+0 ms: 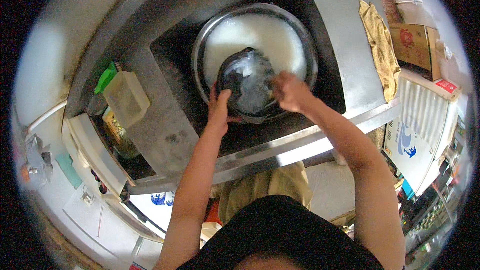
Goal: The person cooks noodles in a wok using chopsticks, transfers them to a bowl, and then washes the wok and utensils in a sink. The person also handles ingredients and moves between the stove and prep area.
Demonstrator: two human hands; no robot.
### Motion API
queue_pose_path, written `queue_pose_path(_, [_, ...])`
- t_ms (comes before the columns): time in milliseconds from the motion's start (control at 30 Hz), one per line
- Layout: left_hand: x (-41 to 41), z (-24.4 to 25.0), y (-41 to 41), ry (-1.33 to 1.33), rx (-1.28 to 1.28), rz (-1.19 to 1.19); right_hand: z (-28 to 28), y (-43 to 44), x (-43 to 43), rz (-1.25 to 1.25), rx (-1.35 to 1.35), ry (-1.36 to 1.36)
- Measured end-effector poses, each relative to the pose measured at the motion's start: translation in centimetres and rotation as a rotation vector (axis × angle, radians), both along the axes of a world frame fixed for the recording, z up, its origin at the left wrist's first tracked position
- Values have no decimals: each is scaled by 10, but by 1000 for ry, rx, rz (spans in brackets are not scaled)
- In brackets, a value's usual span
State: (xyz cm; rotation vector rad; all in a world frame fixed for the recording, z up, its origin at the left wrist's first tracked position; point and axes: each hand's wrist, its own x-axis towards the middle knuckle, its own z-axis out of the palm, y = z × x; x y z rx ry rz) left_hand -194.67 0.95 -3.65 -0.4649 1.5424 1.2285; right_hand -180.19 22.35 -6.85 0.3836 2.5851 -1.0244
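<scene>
A large round metal basin (196, 50) sits in the dark sink (327, 56) and holds whitish, cloudy liquid. Over its near side is a dark, shiny round vessel (247, 82), perhaps a pan or bowl, with pale streaks on its surface. My left hand (219, 110) grips that vessel's left edge, thumb on top. At the vessel's right side is my right hand (293, 92), blurred, with its fingers curled inward. Whether those fingers hold a scrubber or similar small thing is hidden by the blur.
Left of the sink, a translucent plastic container (127, 97) stands near a green item (107, 78). A yellow-brown cloth (380, 50) lies along the metal counter's right side (343, 26). Beyond it are a cardboard box (410, 45) and a white appliance (412, 135). The counter's front edge (270, 146) runs before me.
</scene>
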Motion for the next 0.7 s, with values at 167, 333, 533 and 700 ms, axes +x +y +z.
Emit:
queue_pose_path(167, [16, -12, 1, 52, 24, -100, -21, -17, -69, -472, -26, 88])
queue_pose_path(333, [14, -24, -1, -141, 109, 51, 3, -59, -92, -570, -616, -22])
queue_pose_path(533, [13, -9, 3, 87, 28, 65, 53, -27, -33, 26, -405, -66])
queue_pose_path(700, [7, 10, -2, 690, 31, -220, -1, -11, -7, -82, 75, -189])
